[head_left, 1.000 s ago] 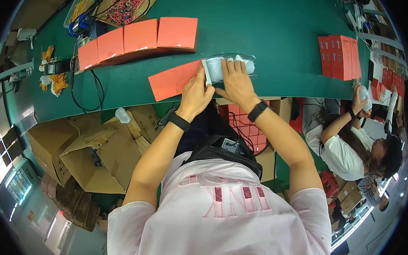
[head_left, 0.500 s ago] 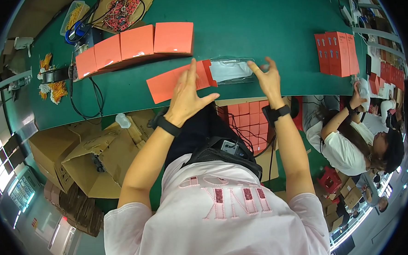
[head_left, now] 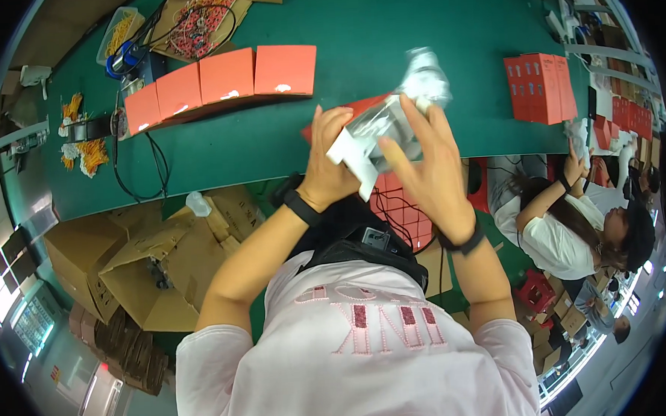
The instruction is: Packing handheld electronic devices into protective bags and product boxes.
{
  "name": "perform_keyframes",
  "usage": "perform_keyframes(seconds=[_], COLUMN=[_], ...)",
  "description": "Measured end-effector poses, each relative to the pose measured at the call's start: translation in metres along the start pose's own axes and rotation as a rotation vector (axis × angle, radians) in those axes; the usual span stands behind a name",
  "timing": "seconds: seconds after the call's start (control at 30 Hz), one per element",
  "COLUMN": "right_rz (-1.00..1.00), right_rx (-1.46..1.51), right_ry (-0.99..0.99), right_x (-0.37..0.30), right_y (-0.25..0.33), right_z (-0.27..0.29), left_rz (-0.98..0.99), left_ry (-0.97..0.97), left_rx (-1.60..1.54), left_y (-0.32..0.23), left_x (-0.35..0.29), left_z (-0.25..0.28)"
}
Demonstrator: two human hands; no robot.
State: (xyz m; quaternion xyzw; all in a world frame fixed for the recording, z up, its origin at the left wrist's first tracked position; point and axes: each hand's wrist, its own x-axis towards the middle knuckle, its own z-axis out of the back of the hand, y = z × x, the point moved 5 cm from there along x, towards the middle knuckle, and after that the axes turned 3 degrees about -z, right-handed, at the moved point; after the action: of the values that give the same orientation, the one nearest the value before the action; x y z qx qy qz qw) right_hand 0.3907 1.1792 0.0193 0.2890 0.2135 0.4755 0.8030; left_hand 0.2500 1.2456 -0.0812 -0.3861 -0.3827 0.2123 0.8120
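Observation:
A red cardboard box with a white inside is raised and tilted over the table's near edge. My left hand is closed round its left side, beside the white end flap. At the box lies a clear plastic tray, its shiny surface smeared by motion. My right hand reaches over the tray with thumb and forefinger round it; its other fingers are partly hidden. Just beyond those fingertips is a blurred item in clear wrapping; whether it touches the tray, I cannot tell.
A row of red boxes stands at the left of the green table, with cables and wire bundles beside it. More red boxes stand at the right, near a co-worker. Open cartons sit below the left edge.
The red box and tray have left the tabletop and are now tilted between my hands. Both hands have closed in on them; the wrapped item now shows beyond my right fingertips.

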Motion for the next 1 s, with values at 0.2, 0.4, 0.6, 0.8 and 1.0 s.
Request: perform_keyframes(seconds=[0.2,0.4,0.6,0.8,1.0], right_rz=[0.181,0.359,-0.498,-0.584,-0.718], right_rx=[-0.362,-0.24,-0.135,-0.239,-0.17], right_ry=[-0.015,-0.182,-0.268,-0.092,-0.053], right_x=[-0.016,-0.037,-0.014,0.004,-0.005], right_y=[-0.021,-0.016,-0.196,-0.266,-0.286], right_z=[-0.005,0.006,0.022,-0.051,-0.04], left_rz=[0.063,0.098,0.133,0.105,-0.226], left_ry=[-0.031,-0.026,0.044,0.016,-0.02], left_rx=[-0.112,-0.112,-0.148,-0.117,0.099], left_y=[0.003,0.033,0.032,0.02,-0.045], left_x=[0.006,-0.002,-0.01,-0.003,0.025], left_z=[-0.05,-0.054,-0.034,-0.012,0.045])
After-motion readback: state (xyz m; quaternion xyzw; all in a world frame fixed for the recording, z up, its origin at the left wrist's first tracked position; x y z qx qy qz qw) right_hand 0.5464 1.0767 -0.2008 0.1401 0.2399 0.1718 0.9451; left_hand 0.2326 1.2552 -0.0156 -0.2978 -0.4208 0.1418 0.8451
